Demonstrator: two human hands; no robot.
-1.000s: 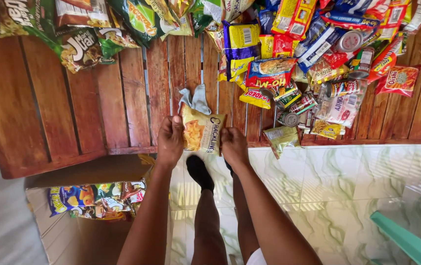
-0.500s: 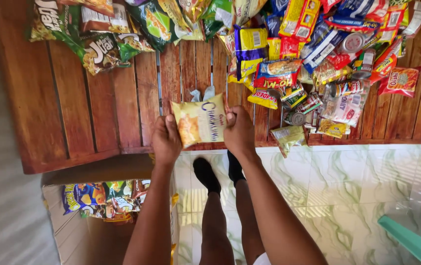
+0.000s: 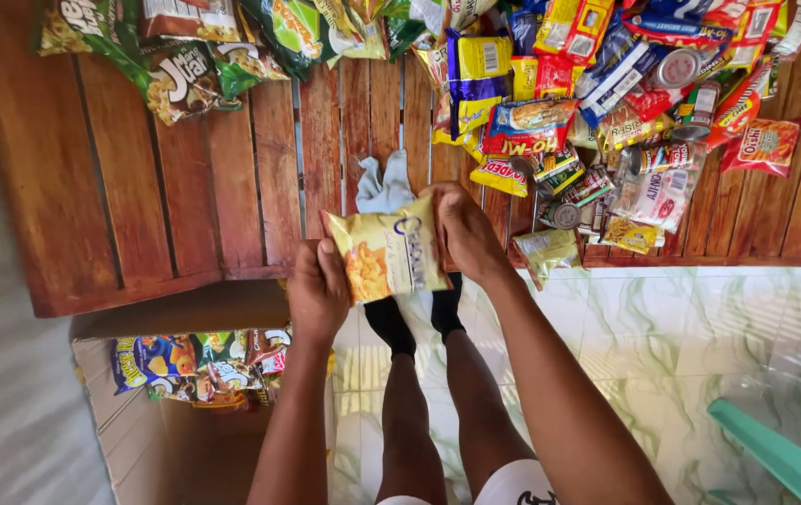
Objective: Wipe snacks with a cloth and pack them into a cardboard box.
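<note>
Both my hands hold a yellow and white snack bag [image 3: 389, 251] level above the near edge of a slatted wooden table [image 3: 185, 206]. My left hand [image 3: 318, 290] grips the bag's left side. My right hand [image 3: 464, 234] grips its right side. A crumpled grey cloth [image 3: 385, 185] lies on the table just beyond the bag. My legs in black socks stand on the tiled floor below.
A heap of snack packets and small tins [image 3: 625, 103] covers the table's right and far side. Green chip bags [image 3: 176, 65] lie far left. An open cardboard box [image 3: 195, 374] with snack bags sits on the floor at left. A teal plastic chair [image 3: 784, 449] stands lower right.
The bag has come toward me off the table edge, turned flatter and wider between both hands. The view has shifted slightly, showing more floor and box.
</note>
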